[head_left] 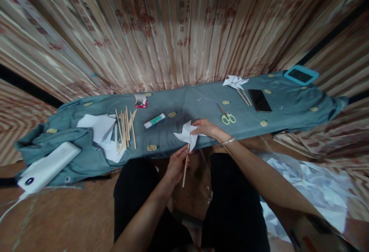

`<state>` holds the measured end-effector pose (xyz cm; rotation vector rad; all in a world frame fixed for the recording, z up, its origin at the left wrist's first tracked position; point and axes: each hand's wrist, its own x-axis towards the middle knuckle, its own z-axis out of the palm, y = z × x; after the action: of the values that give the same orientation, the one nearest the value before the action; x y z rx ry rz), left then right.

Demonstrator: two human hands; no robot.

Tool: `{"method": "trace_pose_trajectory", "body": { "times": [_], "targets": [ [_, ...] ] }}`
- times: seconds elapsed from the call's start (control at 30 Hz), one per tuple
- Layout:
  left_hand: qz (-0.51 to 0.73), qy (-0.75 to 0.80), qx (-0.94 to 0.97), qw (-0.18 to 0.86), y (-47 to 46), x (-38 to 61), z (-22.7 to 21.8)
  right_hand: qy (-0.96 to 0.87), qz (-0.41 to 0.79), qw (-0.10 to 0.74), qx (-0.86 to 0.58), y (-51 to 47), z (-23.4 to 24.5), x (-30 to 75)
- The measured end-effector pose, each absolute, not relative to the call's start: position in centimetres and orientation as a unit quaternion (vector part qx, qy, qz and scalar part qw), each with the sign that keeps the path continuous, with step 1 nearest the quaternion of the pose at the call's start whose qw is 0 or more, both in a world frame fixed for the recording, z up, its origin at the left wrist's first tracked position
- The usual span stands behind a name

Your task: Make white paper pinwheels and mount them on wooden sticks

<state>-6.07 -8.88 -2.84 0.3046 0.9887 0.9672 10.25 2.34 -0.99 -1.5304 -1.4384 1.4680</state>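
A white paper pinwheel (188, 138) on a wooden stick is held over the near edge of the cloth-covered table. My left hand (178, 162) is closed round the stick just below the paper blades, and the stick's lower end (184, 177) pokes out beneath. At the pinwheel's centre, where a small dark pin shows, my right hand (206, 128) has its fingers closed on the paper. Left of the pinwheel lies a glue stick (155, 120). Green-handled scissors (227, 117) rest to the right of my right hand.
Wooden sticks (124, 129) and white paper sheets (100, 127) lie at the left, near a white device (52, 167). A small red box (141, 102) sits behind. Finished pinwheels (235, 82), a phone (260, 100) and a blue-framed clock (301, 75) are at the right. A bag of paper (314, 182) stands below.
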Motion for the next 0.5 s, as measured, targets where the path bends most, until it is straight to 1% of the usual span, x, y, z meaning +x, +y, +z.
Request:
{"method": "trace_pose_trajectory", "body": {
  "times": [0.17, 0.43, 0.5],
  "targets": [
    [0.469, 0.46, 0.176, 0.733, -8.5, -6.3, -2.8, -0.488, 0.589, 0.339, -0.548, 1.7, -0.7, 10.1],
    [0.476, 0.471, 0.255, 0.698, -8.5, -6.1, -2.1, -0.453, 0.587, 0.438, -0.509, -1.3, 0.4, 10.5],
    [0.477, 0.474, 0.296, 0.679, -8.7, -6.2, -1.6, -0.45, 0.567, 0.49, -0.485, -2.8, 1.3, 10.6]
  ]
}}
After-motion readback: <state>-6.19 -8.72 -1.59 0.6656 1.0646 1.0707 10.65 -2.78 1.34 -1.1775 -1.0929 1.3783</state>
